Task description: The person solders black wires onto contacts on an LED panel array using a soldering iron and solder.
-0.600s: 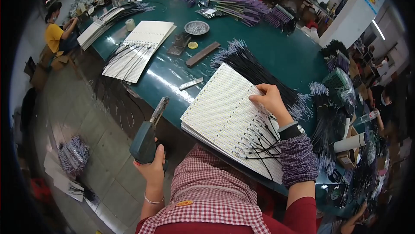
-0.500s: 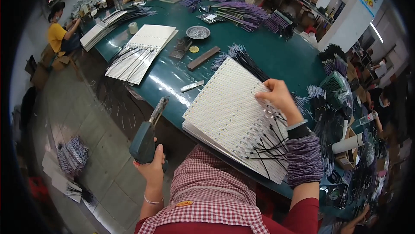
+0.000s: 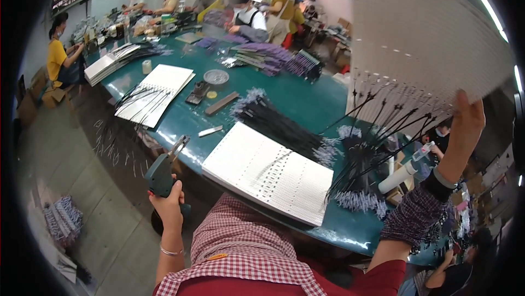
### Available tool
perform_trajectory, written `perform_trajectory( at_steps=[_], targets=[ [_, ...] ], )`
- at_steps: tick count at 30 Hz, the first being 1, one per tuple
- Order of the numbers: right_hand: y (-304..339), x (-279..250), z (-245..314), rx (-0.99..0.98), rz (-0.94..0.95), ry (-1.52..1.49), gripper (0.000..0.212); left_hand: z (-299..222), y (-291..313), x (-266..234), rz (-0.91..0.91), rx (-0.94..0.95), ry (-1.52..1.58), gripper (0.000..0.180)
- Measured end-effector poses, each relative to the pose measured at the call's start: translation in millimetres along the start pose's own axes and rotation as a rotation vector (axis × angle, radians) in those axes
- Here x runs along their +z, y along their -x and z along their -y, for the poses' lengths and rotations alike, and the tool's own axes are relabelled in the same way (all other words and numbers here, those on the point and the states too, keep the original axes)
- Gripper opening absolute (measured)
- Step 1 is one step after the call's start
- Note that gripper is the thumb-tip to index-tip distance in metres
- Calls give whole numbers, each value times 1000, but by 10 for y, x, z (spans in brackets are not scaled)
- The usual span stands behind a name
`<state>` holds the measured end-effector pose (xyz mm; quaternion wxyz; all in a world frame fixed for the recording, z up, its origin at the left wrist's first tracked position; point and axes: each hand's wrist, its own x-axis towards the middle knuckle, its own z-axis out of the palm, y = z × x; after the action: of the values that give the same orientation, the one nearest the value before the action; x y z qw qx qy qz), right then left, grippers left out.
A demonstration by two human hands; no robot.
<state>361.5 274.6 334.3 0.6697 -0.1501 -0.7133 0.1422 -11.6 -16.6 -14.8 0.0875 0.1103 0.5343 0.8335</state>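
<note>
Low at the left, my left hand [image 3: 169,202] is wrapped round the handle of a dark green glue gun [image 3: 159,176]. Its metal nozzle points up and away, near the table's edge. My right hand [image 3: 469,118] grips the edge of a white perforated sheet [image 3: 421,39], raised and tilted at the upper right. Thin black stems [image 3: 394,118] hang from this sheet, their frayed grey-purple ends low by the table. On the table before me lies a stack of white perforated sheets [image 3: 262,173]. A bundle of black stems [image 3: 279,124] with purple-grey tips rests just behind it.
Another white sheet with stems [image 3: 158,88] lies at the left table edge. Nearby are a metal bowl [image 3: 216,77], a brown bar [image 3: 221,103] and a small metal strip [image 3: 210,131]. At the right stands a white roll [image 3: 397,178]. Several people work around the room.
My right hand has lifted the top sheet with its stems off the stack, up and to the right. The sheet beneath is now exposed. My left hand still holds the glue gun.
</note>
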Motion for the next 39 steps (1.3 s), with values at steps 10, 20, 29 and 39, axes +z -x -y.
perform_trajectory(
  at_steps=[10, 20, 29, 39],
  targets=[
    [221, -889, 370, -467, -516, -92, 23, -590, -100, 223, 103, 210, 136, 23],
    [809, -182, -846, 15, -492, -688, 37, -1000, 107, 924, 415, 205, 404, 50],
    [1615, 1415, -802, 245, -319, -1515, 32, -862, 206, 1105, 519, 356, 483, 56],
    [1827, 1910, -1108, 463, 175, -2039, 59, -1059, -152, 1030, 231, 420, 307, 43]
  ],
)
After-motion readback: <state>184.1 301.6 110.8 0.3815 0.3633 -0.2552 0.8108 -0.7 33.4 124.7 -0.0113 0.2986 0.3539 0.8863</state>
